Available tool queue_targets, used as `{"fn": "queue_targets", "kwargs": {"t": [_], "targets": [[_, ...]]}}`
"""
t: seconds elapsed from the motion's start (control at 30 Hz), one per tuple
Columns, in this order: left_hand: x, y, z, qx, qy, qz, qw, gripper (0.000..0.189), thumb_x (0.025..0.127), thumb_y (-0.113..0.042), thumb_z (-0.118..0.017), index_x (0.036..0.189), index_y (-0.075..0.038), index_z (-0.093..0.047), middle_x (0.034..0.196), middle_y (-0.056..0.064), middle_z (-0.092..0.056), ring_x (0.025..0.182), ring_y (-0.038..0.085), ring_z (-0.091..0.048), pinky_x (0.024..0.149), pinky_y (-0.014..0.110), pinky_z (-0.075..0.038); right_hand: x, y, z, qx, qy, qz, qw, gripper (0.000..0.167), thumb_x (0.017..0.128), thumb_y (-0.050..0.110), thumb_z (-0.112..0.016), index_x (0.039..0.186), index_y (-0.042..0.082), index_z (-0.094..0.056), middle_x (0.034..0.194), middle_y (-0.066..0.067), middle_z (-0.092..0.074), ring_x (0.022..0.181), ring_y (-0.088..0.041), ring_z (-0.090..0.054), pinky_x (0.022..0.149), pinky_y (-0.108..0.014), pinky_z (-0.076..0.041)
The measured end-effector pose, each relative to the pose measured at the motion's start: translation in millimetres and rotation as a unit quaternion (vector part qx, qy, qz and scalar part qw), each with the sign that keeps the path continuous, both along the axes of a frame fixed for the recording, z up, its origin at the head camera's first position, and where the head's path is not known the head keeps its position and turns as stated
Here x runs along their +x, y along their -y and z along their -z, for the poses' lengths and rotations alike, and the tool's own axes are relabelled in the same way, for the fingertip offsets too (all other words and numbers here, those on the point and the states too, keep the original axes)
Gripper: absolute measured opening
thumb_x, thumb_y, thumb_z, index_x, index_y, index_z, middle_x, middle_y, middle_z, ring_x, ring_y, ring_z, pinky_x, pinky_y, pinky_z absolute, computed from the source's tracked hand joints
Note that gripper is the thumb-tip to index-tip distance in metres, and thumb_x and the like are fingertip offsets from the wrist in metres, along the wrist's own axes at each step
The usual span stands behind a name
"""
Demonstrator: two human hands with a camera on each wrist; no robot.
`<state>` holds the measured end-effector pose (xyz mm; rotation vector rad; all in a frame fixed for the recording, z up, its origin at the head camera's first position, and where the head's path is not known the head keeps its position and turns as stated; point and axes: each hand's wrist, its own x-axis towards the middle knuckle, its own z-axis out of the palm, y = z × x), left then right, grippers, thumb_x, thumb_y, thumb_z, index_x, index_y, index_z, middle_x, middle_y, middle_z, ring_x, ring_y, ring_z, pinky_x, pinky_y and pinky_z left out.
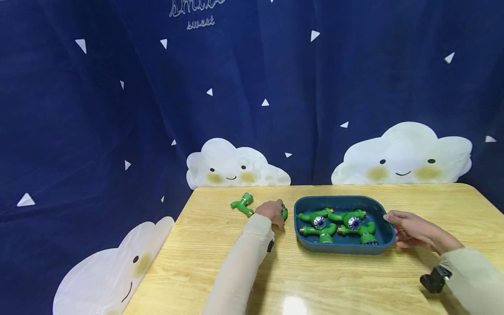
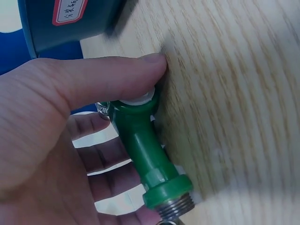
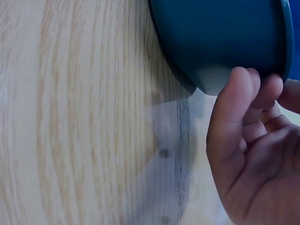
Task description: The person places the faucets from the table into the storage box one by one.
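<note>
My left hand (image 1: 271, 212) grips a green plastic faucet (image 2: 146, 147) lying on the table left of a dark blue bin (image 1: 341, 249). In the left wrist view the thumb crosses the faucet's near side, and the fingers reach round behind it; its threaded metal end sticks out below. Several green faucets (image 1: 325, 238) with brass-coloured ends and round knobs lie inside the bin. At the bin's right end, my right hand (image 1: 417, 231) holds the rim, thumb at the top edge and fingertips against the outer wall (image 3: 220, 42).
Another green faucet (image 1: 244, 204) lies on the wooden table (image 1: 189, 253), just beyond and left of my left hand. A red-edged label (image 2: 70, 10) is stuck to the bin's side. Behind the table hangs a dark blue curtain (image 1: 244, 65) with clouds and triangles.
</note>
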<state>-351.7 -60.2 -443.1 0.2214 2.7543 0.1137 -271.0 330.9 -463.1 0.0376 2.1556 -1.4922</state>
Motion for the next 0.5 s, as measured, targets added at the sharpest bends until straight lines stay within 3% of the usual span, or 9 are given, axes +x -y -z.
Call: {"fn": "queue_targets", "kwargs": {"t": [0.5], "targets": [[4.6, 5.9, -8.0, 0.018, 0.003, 0.000, 0.9998, 0.088, 0.073, -0.035, -0.088, 0.147, -0.020, -0.043, 0.139, 0.008, -0.059, 0.124, 0.027, -0.059, 0.098, 0.043, -0.053, -1.5, -1.9, 0.6, 0.009, -0.001, 0.001, 1.0000, 0.031, 0.108, 0.034, -0.034, 0.100, 0.008, -0.049, 0.078, 0.000, -0.058, 0.070, -0.012, -0.066, 0.067, -0.033, -0.060]]}}
